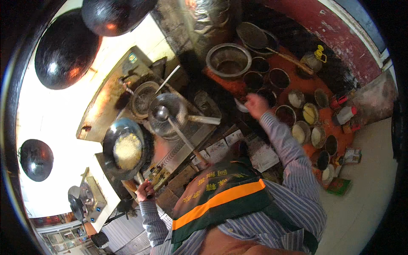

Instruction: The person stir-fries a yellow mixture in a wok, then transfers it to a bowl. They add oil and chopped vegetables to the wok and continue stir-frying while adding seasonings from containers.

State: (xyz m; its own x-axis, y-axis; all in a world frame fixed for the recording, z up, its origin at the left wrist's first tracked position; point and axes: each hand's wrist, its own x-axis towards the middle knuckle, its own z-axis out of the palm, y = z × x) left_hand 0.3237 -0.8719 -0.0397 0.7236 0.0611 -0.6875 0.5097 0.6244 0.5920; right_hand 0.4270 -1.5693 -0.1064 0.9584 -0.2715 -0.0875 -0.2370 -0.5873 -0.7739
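Note:
My left hand [145, 191] grips the handle of a dark wok [106, 159] on the left. Pale, frothy food [128, 151] with yellowish bits sits in that wok. My right hand [257, 105] is stretched out over the seasoning pots, its fingers closed on a small white dish [241, 105]; blur hides its exact shape. Between my hands a steel ladle [161, 112] rests in a metal strainer pan [153, 126], its long handle pointing back towards my apron. Beside it stands a round pot [143, 101] with a utensil in it.
A wide metal basin [228, 73], several dark pots, and bowls of pale seasonings [301, 132] crowd the red-brown counter [330, 119] at right. A mesh skimmer [253, 35] lies behind them. Large black woks [67, 47] hang on the left wall. A gas burner [95, 204] stands lower left.

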